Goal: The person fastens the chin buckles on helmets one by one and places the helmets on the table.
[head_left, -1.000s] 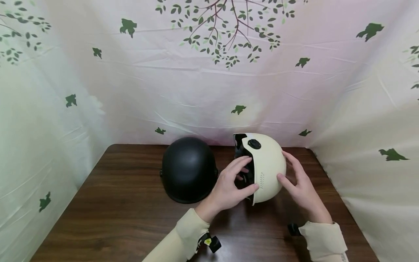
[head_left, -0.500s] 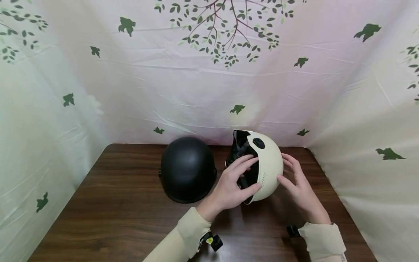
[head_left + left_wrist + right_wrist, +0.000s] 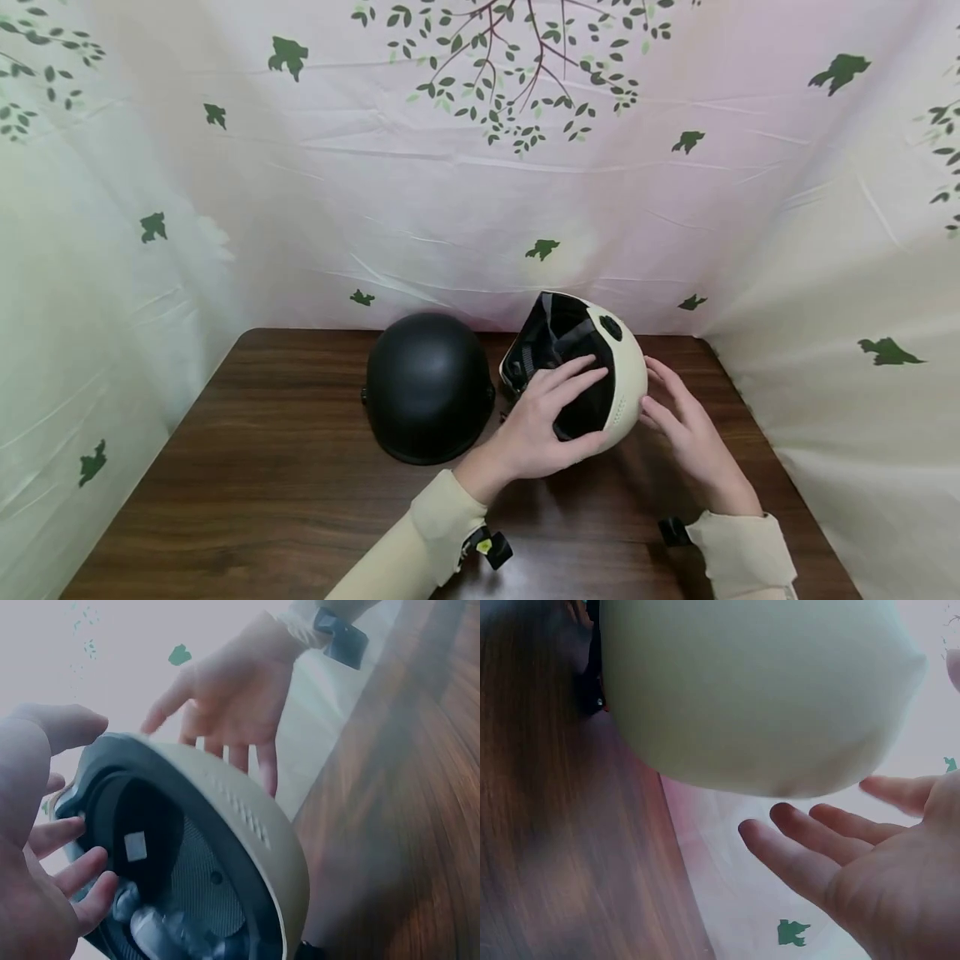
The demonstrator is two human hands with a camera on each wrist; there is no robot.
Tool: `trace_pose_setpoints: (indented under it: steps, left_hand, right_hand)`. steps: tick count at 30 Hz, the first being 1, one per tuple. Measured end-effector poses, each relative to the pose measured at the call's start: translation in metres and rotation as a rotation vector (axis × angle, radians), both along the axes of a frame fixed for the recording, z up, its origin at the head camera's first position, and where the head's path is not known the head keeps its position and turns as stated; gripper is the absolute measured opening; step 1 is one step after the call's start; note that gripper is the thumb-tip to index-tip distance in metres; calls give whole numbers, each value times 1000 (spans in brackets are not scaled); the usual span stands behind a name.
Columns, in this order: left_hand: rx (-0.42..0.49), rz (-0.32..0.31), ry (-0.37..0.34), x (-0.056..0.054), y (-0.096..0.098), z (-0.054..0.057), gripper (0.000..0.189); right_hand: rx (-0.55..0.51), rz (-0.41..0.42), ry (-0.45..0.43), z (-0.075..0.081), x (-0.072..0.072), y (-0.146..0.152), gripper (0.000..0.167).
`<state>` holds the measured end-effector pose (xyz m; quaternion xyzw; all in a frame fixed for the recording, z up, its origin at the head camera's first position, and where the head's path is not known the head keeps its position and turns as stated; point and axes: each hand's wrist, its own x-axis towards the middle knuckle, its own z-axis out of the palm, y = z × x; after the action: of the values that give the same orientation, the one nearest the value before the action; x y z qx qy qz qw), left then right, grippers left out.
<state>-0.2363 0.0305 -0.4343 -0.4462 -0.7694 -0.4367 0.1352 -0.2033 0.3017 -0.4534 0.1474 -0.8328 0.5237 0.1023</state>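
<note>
A cream helmet (image 3: 628,392) stands tilted at the back right of the table, its dark padded opening turned left and towards the camera. My left hand (image 3: 536,425) holds it at the opening, thumb on the near rim and fingers reaching over the hollow. In the left wrist view, those fingers (image 3: 90,866) bend towards the lining. At the shell's right side is my right hand (image 3: 693,437), its fingers loosely extended and close against the cream surface; the right wrist view shows a small gap below some fingertips.
A black helmet (image 3: 429,387) sits dome up just left of the cream one. The dark wooden table (image 3: 247,467) ends at a pale cloth backdrop (image 3: 450,208) printed with leaves and birds. Both wrists carry small black cameras.
The cream helmet has turned between my hands, its opening swinging towards the camera so that more lining and straps show. Both hands stay nearly in place; the black helmet has not moved.
</note>
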Motion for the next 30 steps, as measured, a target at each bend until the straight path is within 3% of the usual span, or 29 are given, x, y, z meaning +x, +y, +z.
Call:
trace_pose_setpoints:
  steps: [6, 15, 22, 30]
  left_hand:
    - [44, 23, -48, -2, -10, -7, 66]
    - [200, 101, -96, -11, -41, -19, 54]
    - [235, 172, -73, -16, -57, -27, 49]
    - [218, 190, -154, -17, -61, -32, 50]
  right_hand:
    - [116, -91, 64, 4, -2, 2, 59]
    - [6, -150, 196, 3, -4, 4, 61]
    - [29, -176, 150, -8, -4, 9, 57]
    - [-56, -190, 17, -18, -12, 10, 62]
